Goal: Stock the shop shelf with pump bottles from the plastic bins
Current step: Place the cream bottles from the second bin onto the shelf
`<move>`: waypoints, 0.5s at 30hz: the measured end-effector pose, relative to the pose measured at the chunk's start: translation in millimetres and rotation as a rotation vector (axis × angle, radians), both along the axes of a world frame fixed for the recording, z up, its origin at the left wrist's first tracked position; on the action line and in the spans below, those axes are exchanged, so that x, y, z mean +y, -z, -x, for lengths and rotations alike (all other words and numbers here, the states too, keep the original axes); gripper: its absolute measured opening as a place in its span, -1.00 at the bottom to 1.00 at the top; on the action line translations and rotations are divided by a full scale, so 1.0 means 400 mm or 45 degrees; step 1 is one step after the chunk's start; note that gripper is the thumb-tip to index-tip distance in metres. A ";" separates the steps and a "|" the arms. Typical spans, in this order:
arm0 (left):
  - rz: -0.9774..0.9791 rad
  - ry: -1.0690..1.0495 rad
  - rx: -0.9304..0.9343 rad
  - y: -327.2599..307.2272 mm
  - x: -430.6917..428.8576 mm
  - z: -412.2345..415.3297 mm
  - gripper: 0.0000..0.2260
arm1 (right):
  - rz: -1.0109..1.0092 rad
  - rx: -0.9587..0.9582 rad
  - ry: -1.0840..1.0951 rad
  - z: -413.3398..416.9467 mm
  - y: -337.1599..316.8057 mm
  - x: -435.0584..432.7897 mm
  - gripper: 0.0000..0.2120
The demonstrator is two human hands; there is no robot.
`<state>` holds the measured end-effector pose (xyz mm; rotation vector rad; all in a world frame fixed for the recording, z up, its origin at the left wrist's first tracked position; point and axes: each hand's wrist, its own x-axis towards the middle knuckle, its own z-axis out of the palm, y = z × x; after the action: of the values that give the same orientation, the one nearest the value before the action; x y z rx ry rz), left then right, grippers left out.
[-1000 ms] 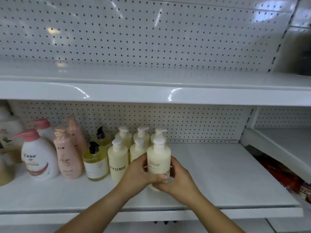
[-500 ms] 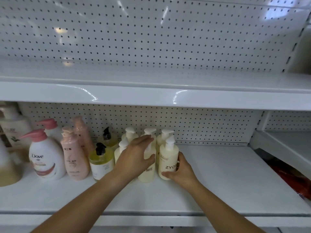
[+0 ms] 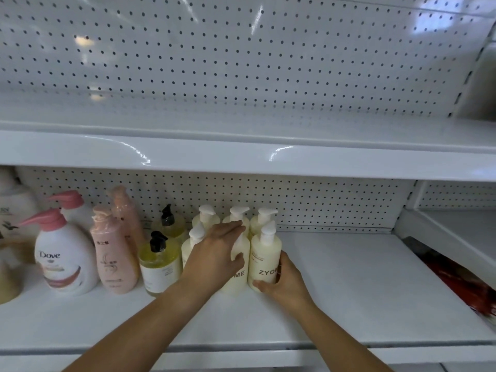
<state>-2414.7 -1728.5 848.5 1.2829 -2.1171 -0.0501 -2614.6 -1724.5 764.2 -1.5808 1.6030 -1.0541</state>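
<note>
bright, even light comes from overhead; lamps glare white on the pegboard [image 3: 241, 63] and the glossy upper shelf lip [image 3: 276, 154]. shadows under my forearms [image 3: 150, 326] are faint. the wide lens bows the edges, and the far-left bottles [image 3: 12, 210] look soft.

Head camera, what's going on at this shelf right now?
A person is arranging bottles on the white metal shelf. The right hand grips the cream plastic ZYOME pump bottle at the front row's right end, upright on the shelf. The left hand holds the neighbouring cream pump bottle, which stands right against it.
</note>
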 end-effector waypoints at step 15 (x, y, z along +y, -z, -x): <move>-0.040 0.074 0.003 0.006 -0.013 -0.007 -0.39 | -0.029 0.069 0.067 -0.016 -0.002 0.014 -0.33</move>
<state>-2411.8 -1733.7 846.0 1.2389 -2.1588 -0.1099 -2608.1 -1718.8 764.8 -1.5719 1.6953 -1.0249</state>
